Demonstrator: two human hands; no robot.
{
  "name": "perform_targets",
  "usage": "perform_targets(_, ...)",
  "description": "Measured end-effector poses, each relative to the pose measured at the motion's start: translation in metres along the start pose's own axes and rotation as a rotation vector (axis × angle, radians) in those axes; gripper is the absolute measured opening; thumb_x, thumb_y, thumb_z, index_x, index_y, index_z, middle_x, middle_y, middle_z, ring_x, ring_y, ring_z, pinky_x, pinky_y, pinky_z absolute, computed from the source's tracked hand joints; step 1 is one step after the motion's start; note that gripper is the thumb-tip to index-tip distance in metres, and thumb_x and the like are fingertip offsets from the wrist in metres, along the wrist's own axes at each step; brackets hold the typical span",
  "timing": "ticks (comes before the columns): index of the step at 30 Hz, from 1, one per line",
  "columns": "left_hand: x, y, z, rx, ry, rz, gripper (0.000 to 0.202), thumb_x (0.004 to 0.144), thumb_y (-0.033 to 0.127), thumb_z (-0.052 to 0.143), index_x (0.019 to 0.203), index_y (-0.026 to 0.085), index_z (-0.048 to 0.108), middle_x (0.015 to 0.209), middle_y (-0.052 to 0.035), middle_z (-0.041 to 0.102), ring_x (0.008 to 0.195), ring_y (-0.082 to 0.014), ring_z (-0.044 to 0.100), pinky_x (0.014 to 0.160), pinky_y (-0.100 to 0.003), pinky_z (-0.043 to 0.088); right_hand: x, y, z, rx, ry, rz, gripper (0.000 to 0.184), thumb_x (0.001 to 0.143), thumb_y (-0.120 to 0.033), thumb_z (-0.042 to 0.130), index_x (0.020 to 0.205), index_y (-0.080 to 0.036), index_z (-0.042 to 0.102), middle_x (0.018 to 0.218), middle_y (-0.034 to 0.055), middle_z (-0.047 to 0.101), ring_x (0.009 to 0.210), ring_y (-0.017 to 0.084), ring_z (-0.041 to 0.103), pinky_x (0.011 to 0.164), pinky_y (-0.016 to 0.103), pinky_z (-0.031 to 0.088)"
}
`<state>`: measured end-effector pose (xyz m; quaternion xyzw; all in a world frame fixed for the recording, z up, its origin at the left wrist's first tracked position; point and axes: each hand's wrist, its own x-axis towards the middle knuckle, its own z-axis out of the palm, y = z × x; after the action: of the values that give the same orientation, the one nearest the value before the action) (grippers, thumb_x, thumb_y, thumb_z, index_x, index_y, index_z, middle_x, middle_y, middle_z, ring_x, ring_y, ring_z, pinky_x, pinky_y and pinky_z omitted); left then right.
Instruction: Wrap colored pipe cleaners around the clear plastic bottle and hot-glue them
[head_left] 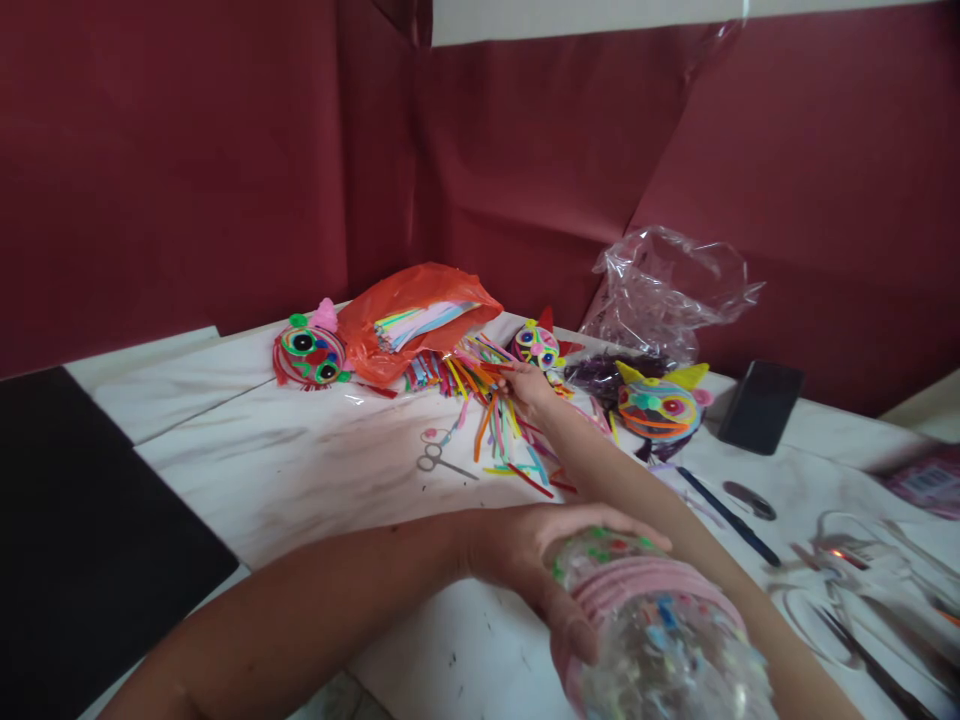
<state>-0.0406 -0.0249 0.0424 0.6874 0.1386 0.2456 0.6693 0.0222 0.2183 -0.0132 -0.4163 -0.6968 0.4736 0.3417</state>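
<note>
In the head view, my left hand (536, 560) is wrapped round a clear plastic bottle (667, 640) with a pink band about it and small coloured scraps showing through its wall. The bottle is tilted and runs out of the lower edge. My right hand (527, 388) is stretched over the table, its fingers pinched at a red pipe cleaner among a pile of loose coloured pipe cleaners (491, 415). Beside the pile lies an orange-red plastic bag (367, 335) with a pale bundle of pipe cleaners (427, 322) on it. Small scissors (442, 460) lie in front of the pile.
Decorated round faces stand at the left (307, 350), back middle (538, 345) and right (660, 408). Crumpled clear wrapping (667, 290) and a black phone (761, 405) are at the back right. A dark pen (727, 515), cables (847, 590) and dark-bladed scissors (870, 665) lie nearer.
</note>
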Motion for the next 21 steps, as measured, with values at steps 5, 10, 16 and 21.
perform_targets(5,0.000,0.002,0.001,-0.007,0.009,-0.015,0.116,0.038,0.052,0.090,0.139,0.016,0.046,0.141,-0.0127,0.050,0.135,-0.0375,0.041,0.113,-0.045,0.033,-0.007,0.007,0.003,-0.256,0.125,0.022,0.025,0.092,-0.033,0.060,0.108,-0.014,0.062,0.103,0.0051,0.065,0.087,0.017,0.064,0.076,0.036,0.055)
perform_targets(10,0.002,-0.006,0.002,-0.044,-0.023,-0.022,0.118,0.040,0.047,0.091,0.142,0.012,0.042,0.140,-0.0144,0.050,0.133,-0.0384,0.043,0.108,-0.044,0.039,-0.020,-0.005,-0.007,-0.446,0.225,-0.107,0.015,0.085,-0.019,0.057,0.089,-0.014,0.071,0.082,0.0061,0.068,0.086,0.023,0.064,0.084,0.041,0.050)
perform_targets(16,0.003,-0.010,0.000,-0.010,-0.030,0.010,0.111,0.045,0.041,0.089,0.142,0.012,0.042,0.141,-0.0130,0.048,0.136,-0.0373,0.040,0.112,-0.045,0.032,-0.035,-0.033,0.015,-0.571,0.181,-0.406,0.047,0.079,-0.035,0.066,0.124,-0.020,0.063,0.139,0.0116,0.053,0.133,0.030,0.040,0.112,0.046,0.026)
perform_targets(21,0.003,-0.005,-0.002,-0.014,-0.031,0.008,0.118,0.040,0.042,0.091,0.142,0.011,0.041,0.140,-0.0138,0.049,0.135,-0.0386,0.040,0.111,-0.045,0.034,-0.021,-0.026,0.032,-0.503,0.070,-0.129,0.043,0.073,-0.026,0.074,0.113,-0.014,0.066,0.113,0.0170,0.068,0.111,0.033,0.059,0.101,0.047,0.039)
